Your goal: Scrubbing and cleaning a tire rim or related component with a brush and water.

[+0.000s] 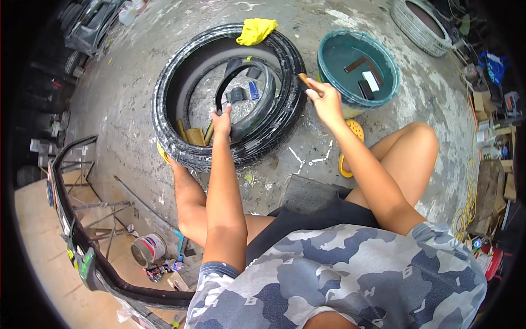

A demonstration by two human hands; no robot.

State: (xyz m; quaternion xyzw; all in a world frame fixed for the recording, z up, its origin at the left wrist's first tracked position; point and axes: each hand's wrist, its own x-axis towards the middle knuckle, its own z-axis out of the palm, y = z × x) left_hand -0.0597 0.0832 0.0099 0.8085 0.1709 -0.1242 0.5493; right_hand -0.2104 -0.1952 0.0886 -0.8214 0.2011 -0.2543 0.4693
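Note:
A large wet black tire lies flat on the concrete floor before me. My left hand grips a smaller curved black ring-shaped part, which stands tilted inside and over the tire's near right side. Fingers of my right hand close on a brush with an orange-brown handle and dark bristles, held by the tire's right edge. A yellow cloth hangs over the far rim. Within the tire's opening lie a blue piece, dark curved pieces and tan-brown pieces.
A green bucket of water, with brown, white and black blocks in it, stands right of the tire. Another tire lies farther back. At lower left are a bumper-like curved part, a paint can and a long strip.

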